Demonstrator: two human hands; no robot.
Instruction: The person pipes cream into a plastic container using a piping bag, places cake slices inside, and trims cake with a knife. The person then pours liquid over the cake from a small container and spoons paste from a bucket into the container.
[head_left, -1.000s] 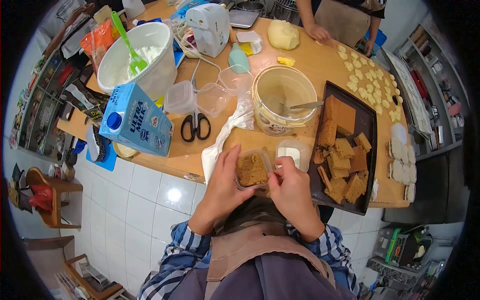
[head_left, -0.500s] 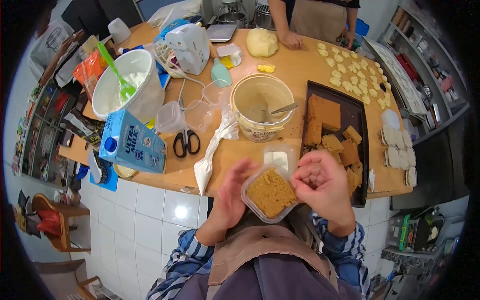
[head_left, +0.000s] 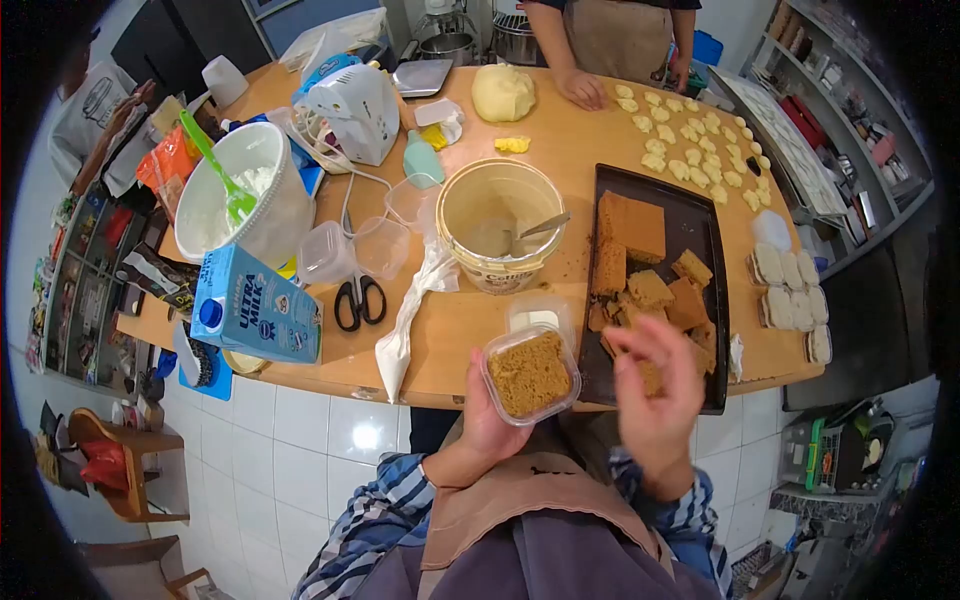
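My left hand [head_left: 480, 424] is wrapped around the side of a small clear plastic container [head_left: 574, 392], holding it up at the table's front edge. Brown sponge cake [head_left: 530, 372] fills the container. My right hand [head_left: 660, 410] hovers over the front of a dark baking tray [head_left: 690, 218], fingers apart and somewhat blurred; nothing shows in them. On the tray lie a large cake block [head_left: 634, 228] and several broken cake pieces [head_left: 650, 288], some hidden behind my right hand. Just behind the held container sits another clear container [head_left: 542, 314] with something white inside.
A tub [head_left: 500, 225] with a metal utensil stands mid-table. Leftward are a filled piping bag [head_left: 402, 325], scissors [head_left: 360, 302], a milk carton [head_left: 258, 312] and a white bowl [head_left: 245, 180]. Filled containers [head_left: 790, 290] line the right. A co-worker's hand [head_left: 582, 88] rests near dough pieces.
My right hand has left the container and moved right and down over the tray, its fingers spreading. My left hand now grips the container from its left side. The view has shifted slightly.
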